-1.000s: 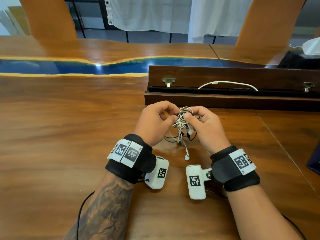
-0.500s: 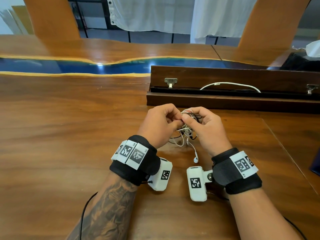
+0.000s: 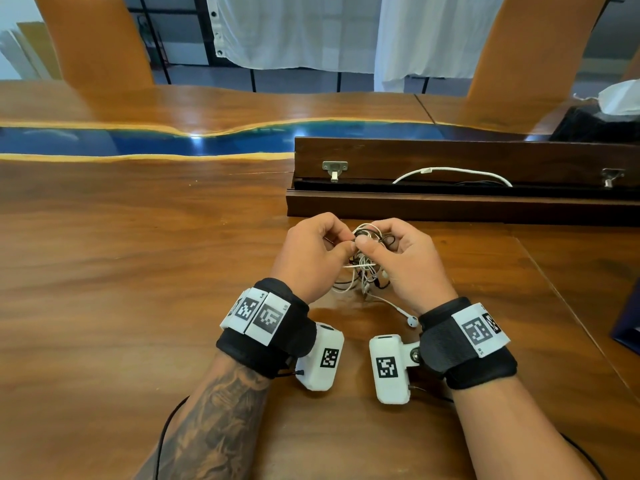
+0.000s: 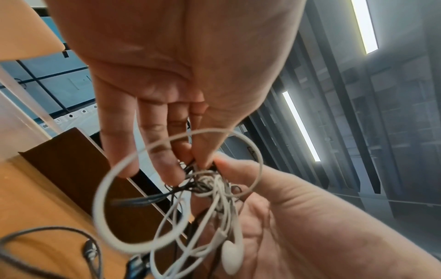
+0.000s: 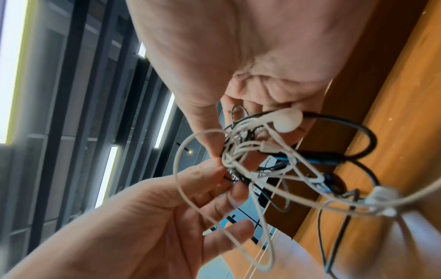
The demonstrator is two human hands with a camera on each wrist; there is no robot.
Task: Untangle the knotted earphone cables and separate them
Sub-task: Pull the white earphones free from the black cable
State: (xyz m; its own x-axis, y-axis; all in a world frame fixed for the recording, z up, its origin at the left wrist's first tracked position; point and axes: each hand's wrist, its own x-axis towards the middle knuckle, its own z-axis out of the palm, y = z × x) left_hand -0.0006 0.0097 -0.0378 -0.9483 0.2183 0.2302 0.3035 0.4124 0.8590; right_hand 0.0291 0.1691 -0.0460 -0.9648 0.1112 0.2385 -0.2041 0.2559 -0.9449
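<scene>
- Earphone cables (image 3: 363, 268), white and black, hang knotted above the desk (image 3: 138, 271).
- Left hand (image 3: 311, 254) pinches the knot's top.
- Right hand (image 3: 408, 258) pinches it too.

1. The box (image 3: 450, 206) stands just beyond both hands, blocking reach straight ahead.
2. Left of the box, bare table (image 3: 138, 254) lies open.
3. Near of the box, cables (image 3: 363, 271) hang between the hands; an earbud (image 3: 412, 321) lies on the table.
</scene>
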